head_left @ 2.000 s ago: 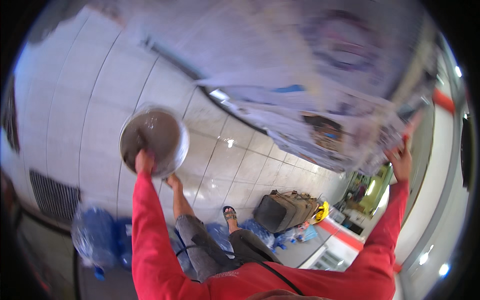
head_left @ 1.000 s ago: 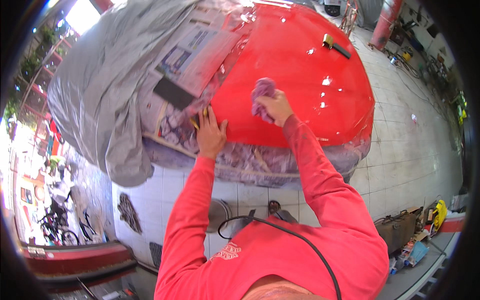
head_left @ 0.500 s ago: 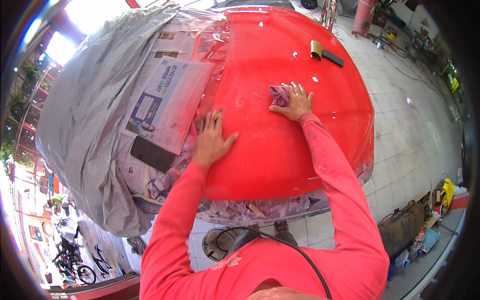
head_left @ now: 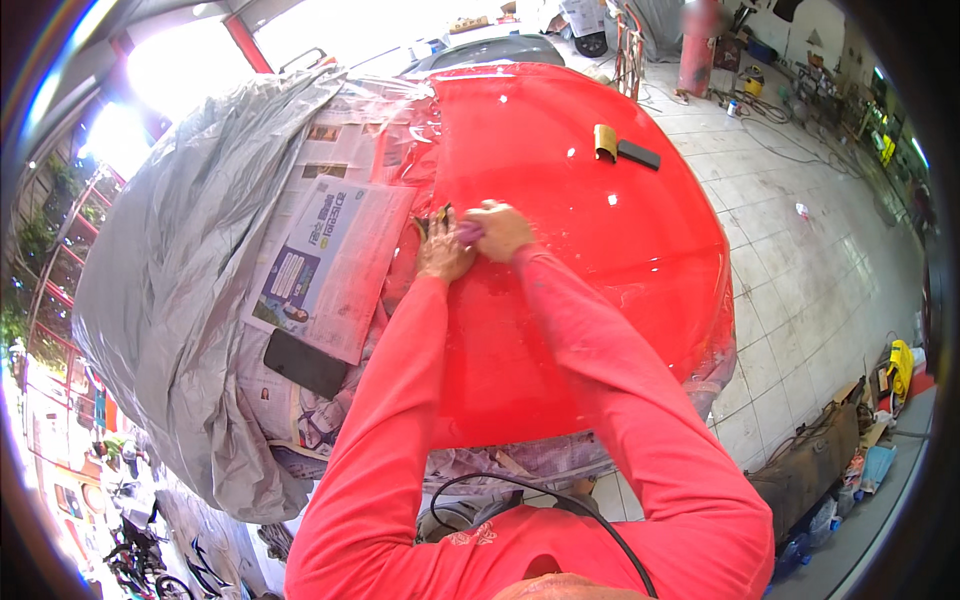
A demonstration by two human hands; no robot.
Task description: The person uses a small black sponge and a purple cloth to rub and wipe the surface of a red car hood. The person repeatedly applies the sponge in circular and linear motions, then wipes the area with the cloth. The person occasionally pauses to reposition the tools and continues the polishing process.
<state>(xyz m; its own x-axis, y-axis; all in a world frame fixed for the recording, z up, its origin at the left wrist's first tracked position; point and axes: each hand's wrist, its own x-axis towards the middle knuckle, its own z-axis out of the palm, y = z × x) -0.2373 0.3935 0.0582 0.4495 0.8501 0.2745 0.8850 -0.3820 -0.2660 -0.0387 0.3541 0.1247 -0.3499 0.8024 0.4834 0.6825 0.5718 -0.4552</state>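
Black cord (head_left: 620,540): crosses the chest, nearer than the hands; dark flat pad (head_left: 305,363): rests on newspaper to the near left of both hands, likely parked within reach; the hands work close together; right hand (head_left: 502,232): curled around a purple cloth (head_left: 468,232), which sits bunched between the two hands, presumably for a firm grip; left hand (head_left: 446,252): over the left margin of the red panel (head_left: 520,380), a small yellow-and-dark item at its fingertips, grip cannot be told; printed sheet (head_left: 340,250) and grey cover (head_left: 170,300): left of the hands, apparently shielding what lies beneath; curved gold piece (head_left: 605,142) and black block (head_left: 638,154): side by side on the panel, beyond and right of the hands, probably set aside there.
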